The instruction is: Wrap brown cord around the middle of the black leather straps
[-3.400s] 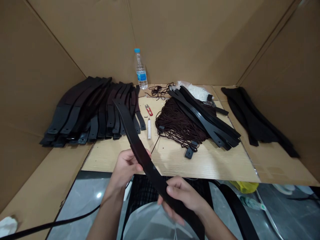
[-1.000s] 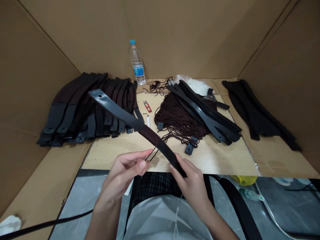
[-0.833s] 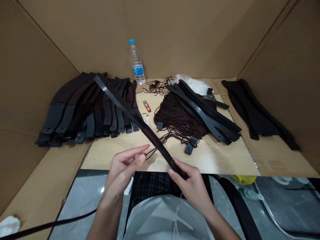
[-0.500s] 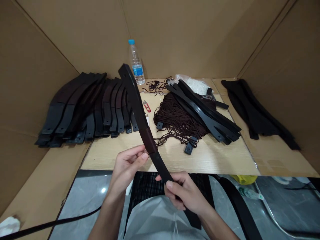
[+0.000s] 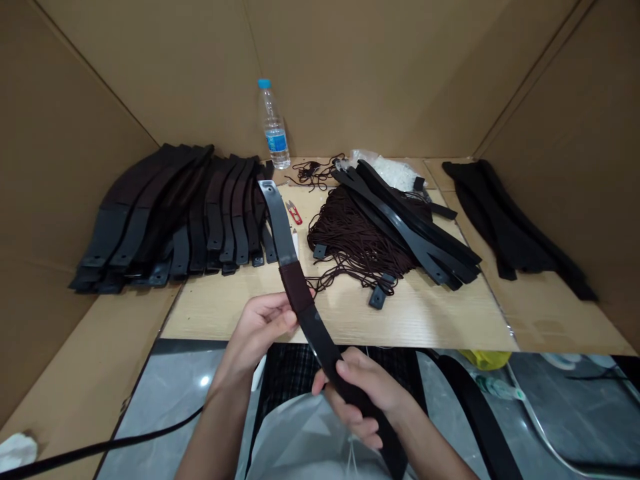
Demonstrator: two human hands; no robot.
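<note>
A long curved black strip [image 5: 283, 230] slants from the middle of the table down to my lap, with a dark brown cord wrapping [image 5: 299, 288] round its middle. My right hand [image 5: 357, 393] is closed round the lower part of the strip. At the wrapping's lower left edge is my left hand [image 5: 265, 325], thumb and fingers pinched together; part of its fingers is hidden behind the strip. Loose brown cord [image 5: 345, 270] runs on the table just right of the wrapping, near a large heap of the same cord [image 5: 345, 227].
Wrapped black strips [image 5: 135, 213] lie in rows at the left. More black strips [image 5: 410, 227] rest on the cord heap, others [image 5: 515, 227] at the right. A water bottle [image 5: 276, 137], red snips [image 5: 294, 213] and a plastic bag [image 5: 395, 172] are further back.
The strip has turned so its broader face shows, and its upper end has dropped down and to the right. My right hand's fingers now wrap further round it. My left hand has shifted slightly right.
</note>
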